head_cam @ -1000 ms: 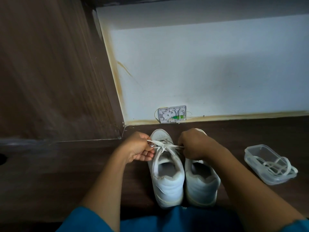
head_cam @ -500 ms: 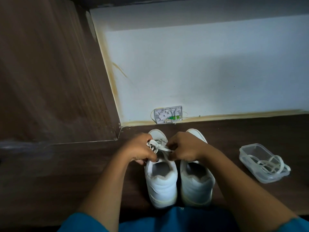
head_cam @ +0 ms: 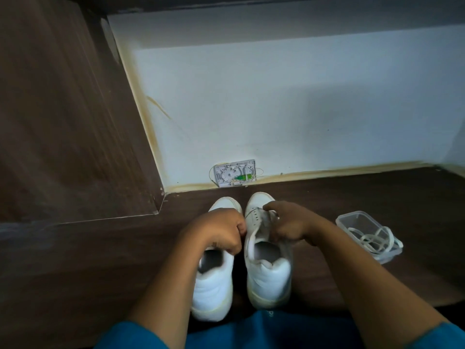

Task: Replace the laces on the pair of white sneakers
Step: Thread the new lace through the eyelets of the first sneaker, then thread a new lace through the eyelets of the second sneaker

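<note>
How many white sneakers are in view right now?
2: the left sneaker, partly under the left hand; the right sneaker beside it, under the right hand. No others visible.

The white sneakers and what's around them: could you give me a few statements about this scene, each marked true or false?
1. The left sneaker and right sneaker both have their heels toward the person. True.
2. The clear container holds white laces. True.
3. The container sits left of the sneakers. False: it sits right of the right sneaker.
4. The right hand lies flat beside the sneakers. False: it grips the right sneaker's upper.
5. The left hand reaches into the container. False: it is over the left sneaker, fingers curled.
6. A white wall plate sits behind the sneakers. True.
</note>
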